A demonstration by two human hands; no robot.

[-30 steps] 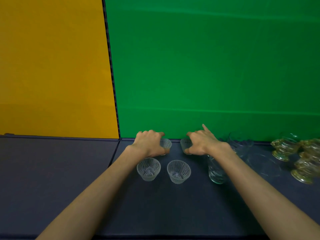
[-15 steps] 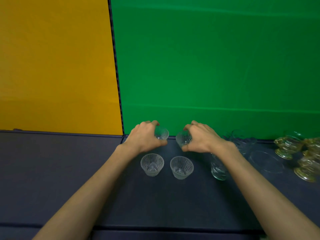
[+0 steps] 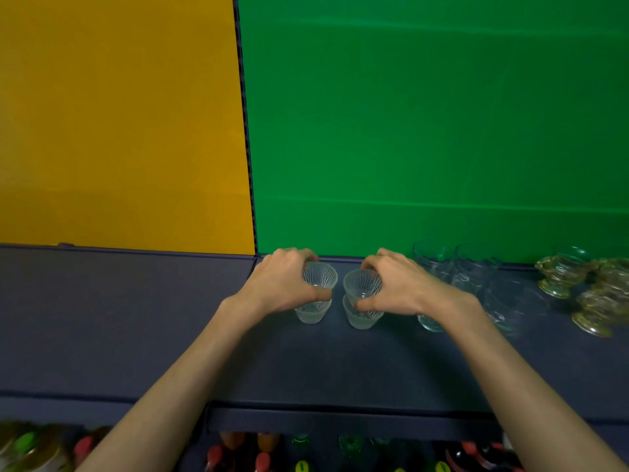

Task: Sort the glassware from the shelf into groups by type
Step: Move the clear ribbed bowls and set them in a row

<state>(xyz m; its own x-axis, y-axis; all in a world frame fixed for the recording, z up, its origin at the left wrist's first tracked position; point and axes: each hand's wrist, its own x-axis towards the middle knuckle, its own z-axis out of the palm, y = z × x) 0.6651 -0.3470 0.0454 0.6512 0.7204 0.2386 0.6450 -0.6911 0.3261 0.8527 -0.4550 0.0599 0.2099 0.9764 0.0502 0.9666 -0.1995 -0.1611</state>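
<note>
Where the dark blue shelf top (image 3: 119, 318) runs across the view, a yellow wall panel (image 3: 119, 131) stands behind its left part and a green one (image 3: 425, 131) behind the rest, with a dark seam between them. Under the front edge, at the bottom of the view, blurred coloured things (image 3: 258, 454) sit on a lower level; what they are I cannot tell.

Near the middle, the left hand (image 3: 282, 284) curls its fingers and thumb round a ribbed clear cup (image 3: 320, 275), held directly above a second ribbed cup (image 3: 313, 311) that stands on the shelf; whether the two touch cannot be told. Just beside it, the right hand (image 3: 398, 287) grips another ribbed cup (image 3: 362, 284) in the same manner, over a fourth ribbed cup (image 3: 362, 316) standing below. The two held cups are close together but apart.

Partly hidden behind the right wrist stands a clear tumbler (image 3: 430, 323). Farther right, against the green panel, a cluster of plain clear glasses (image 3: 456, 267) stands, with more clear glassware (image 3: 510, 301) in front of it, blurred. At the far right are amber footed dishes (image 3: 561, 275), grouped near each other.
</note>
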